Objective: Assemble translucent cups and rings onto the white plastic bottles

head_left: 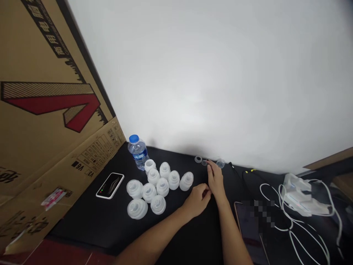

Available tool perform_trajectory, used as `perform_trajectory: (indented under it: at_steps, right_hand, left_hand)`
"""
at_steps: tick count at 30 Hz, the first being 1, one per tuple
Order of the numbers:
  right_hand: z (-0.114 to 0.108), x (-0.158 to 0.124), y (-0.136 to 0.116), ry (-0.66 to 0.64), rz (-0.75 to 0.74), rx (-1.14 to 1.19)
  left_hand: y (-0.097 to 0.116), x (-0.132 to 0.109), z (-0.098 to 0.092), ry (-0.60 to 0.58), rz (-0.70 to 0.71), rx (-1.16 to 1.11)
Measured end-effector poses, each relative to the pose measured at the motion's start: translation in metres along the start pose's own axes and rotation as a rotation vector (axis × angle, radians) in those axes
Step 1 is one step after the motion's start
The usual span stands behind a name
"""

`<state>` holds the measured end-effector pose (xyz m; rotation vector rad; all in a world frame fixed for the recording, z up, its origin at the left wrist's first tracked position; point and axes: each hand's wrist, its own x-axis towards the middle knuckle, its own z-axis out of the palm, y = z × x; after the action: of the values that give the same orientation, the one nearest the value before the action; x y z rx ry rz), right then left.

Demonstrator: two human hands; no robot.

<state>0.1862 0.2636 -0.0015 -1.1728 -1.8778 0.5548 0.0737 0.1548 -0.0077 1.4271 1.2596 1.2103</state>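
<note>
My left hand [197, 200] is just above the black tabletop, its fingers curled together near the wrist of the other hand. Whatever those fingers may hold is hidden. My right hand [216, 179] reaches farther toward the wall with fingers stretched out. Its fingertips come right up to a small clear plastic ring [204, 162]; whether they grip it I cannot tell. A second clear ring [198, 159] lies to its left, and a clear round plastic piece [220, 163] to its right. Left of my hands stand several whitish plastic pieces with translucent domed tops [162, 187]; one tilted piece [186, 181] is nearest.
A water bottle with a blue cap [138, 154] stands behind the white pieces. A white-edged black device [110, 185] lies near a large cardboard box [55, 121]. On the right are a phone [249, 228], white cables [291, 221] and a white plastic-wrapped item [300, 195].
</note>
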Motion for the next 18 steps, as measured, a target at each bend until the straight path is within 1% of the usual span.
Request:
perform_trajectory:
  at_steps: [2, 6, 9, 11, 14, 16, 18]
  right_hand:
    - [0.008, 0.006, 0.011, -0.004, -0.049, -0.095]
    - [0.022, 0.021, 0.025, -0.120, -0.086, -0.237]
    - [0.027, 0.033, 0.029, -0.192, -0.096, -0.267]
    - [0.029, 0.040, 0.030, -0.204, -0.105, -0.267]
    - [0.029, 0.049, 0.029, -0.212, -0.119, -0.270]
    - [0.026, 0.048, 0.027, -0.215, -0.127, -0.272]
    - [0.020, 0.039, 0.024, -0.220, -0.136, -0.272]
  left_hand:
    - [0.000, 0.000, 0.000, 0.018, 0.000, -0.011]
    - [0.000, -0.001, 0.000, 0.066, 0.021, -0.022]
    - [0.003, -0.002, 0.000, 0.070, 0.033, -0.032]
    - [0.006, -0.003, -0.001, 0.060, 0.053, -0.020]
    - [0.011, -0.005, -0.002, 0.052, 0.122, 0.024]
    - [0.013, -0.007, -0.002, 0.067, 0.175, 0.049]
    - [0.014, -0.009, -0.002, 0.105, 0.212, 0.066]
